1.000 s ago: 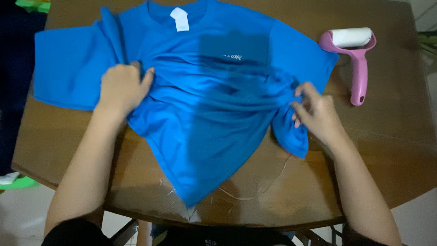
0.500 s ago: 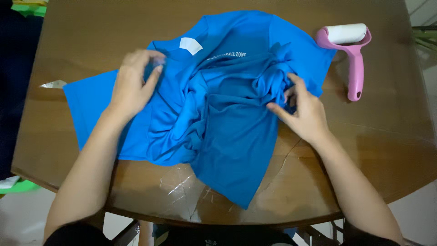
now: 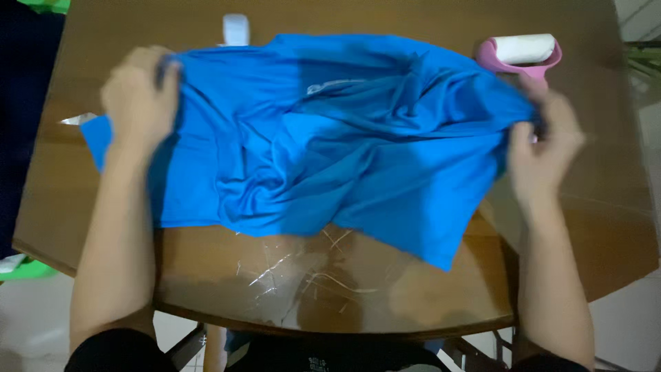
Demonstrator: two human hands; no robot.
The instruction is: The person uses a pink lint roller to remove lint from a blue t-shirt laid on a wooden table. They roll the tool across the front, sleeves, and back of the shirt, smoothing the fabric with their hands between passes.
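A bright blue t-shirt (image 3: 323, 145) lies crumpled and stretched sideways across a brown wooden table (image 3: 330, 289). My left hand (image 3: 138, 89) grips the shirt's fabric at its upper left edge. My right hand (image 3: 544, 141) pinches the fabric at the shirt's right edge. The cloth is pulled between both hands, with folds bunched in the middle. A white neck label (image 3: 235, 29) pokes out at the shirt's top.
A pink lint roller with a white roll (image 3: 525, 52) lies at the table's back right, just behind my right hand. A small white scrap (image 3: 76, 118) sits at the left. Scratches mark the table's front. Something green (image 3: 21, 265) lies off the left edge.
Both hands moved outward and toward the far side, pulling the shirt wide. The shirt turned and spread sideways; my right hand now sits next to the lint roller.
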